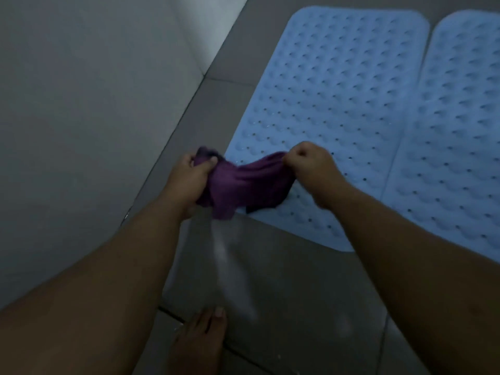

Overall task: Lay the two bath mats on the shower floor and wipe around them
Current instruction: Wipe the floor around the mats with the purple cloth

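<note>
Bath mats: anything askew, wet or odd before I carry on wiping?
Both blue mats lie flat, side by side. A pale wet-looking streak runs down the floor tile below the purple cloth, stretched between left hand and right hand.

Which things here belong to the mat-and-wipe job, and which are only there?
Part of the job:
left mat
right mat
purple cloth, held by left hand and right hand
floor

Only there:
wall
bare foot
</note>
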